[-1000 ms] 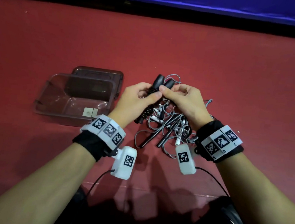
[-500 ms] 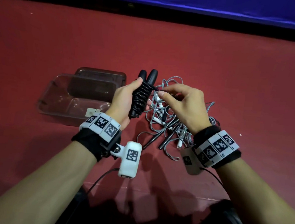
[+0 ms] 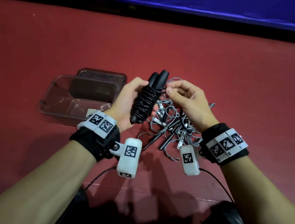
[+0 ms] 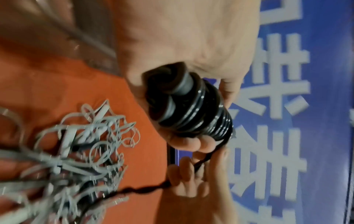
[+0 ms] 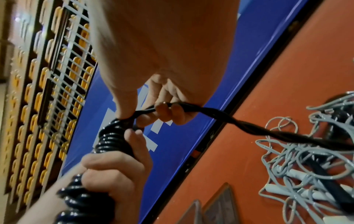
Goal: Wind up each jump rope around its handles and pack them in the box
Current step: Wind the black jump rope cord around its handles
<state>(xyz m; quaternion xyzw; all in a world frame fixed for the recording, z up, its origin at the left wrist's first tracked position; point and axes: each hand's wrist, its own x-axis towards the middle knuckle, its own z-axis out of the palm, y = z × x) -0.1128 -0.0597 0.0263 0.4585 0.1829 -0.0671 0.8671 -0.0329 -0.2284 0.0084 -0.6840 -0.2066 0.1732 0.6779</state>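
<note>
The left hand (image 3: 126, 102) had its grip wrapped around the black jump rope (image 3: 146, 101), both handles bundled side by side and tilted with the tips toward 1 o'clock, probably so the coils stacked up neatly along them instead of sliding off. The right hand (image 3: 188, 101) was pinching the loose tail of that same rope just past the top coil, fingers (image 5: 164, 109) curled on it; in the right wrist view the tail ran off twisted toward the pile, so I'd guess there were a few more wraps left before it could be tucked. The rest of the ropes, a gray tangle (image 3: 174, 125) with white ends and thin dark handles, sat on the red surface (image 3: 235, 75) under and at 6 o'clock of the right hand. The clear box (image 3: 62, 93) sat open at 9 o'clock of the left hand, with no rope in it that I could see, handy for dropping the bundle straight in. It had a small pale sticker on the bottom, too small to read. The blue banner (image 4: 287, 106) behind had big white characters, too blurry and cropped for me to read.
</note>
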